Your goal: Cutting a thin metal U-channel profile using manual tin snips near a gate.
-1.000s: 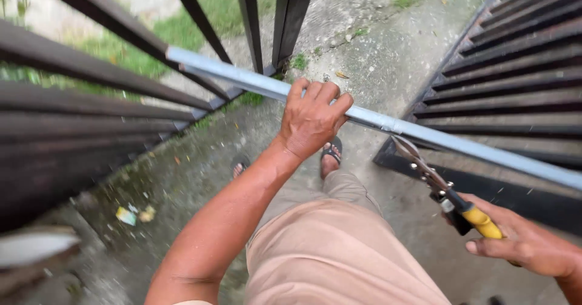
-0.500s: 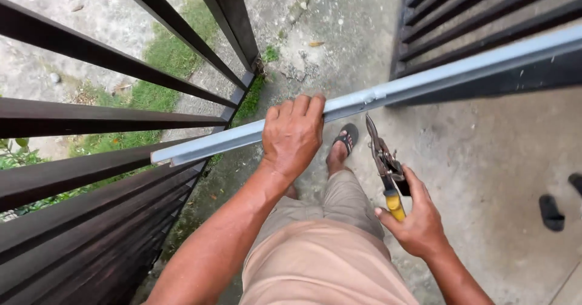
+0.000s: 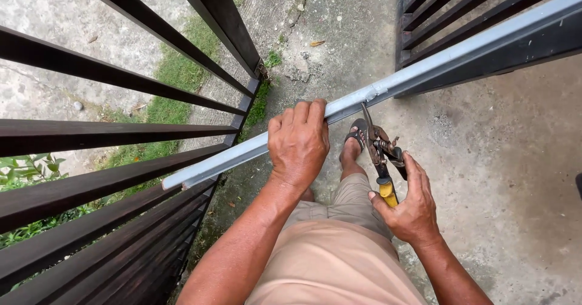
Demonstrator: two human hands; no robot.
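A long metal rail [image 3: 388, 93] runs slantwise across the view, from lower left to upper right, above the concrete floor [image 3: 509, 177]. The left hand [image 3: 299, 144] lies over the rail near its middle. Just right of that hand, the snips [image 3: 381, 153] meet the rail from below, their handles in the right hand [image 3: 412, 205], which sits below the rail. A sandalled foot [image 3: 354, 142] stands on the floor under the rail, between the two hands. A barred gate [image 3: 121, 135] spreads left of the rail; another barred panel [image 3: 461, 8] stands behind its far right end.
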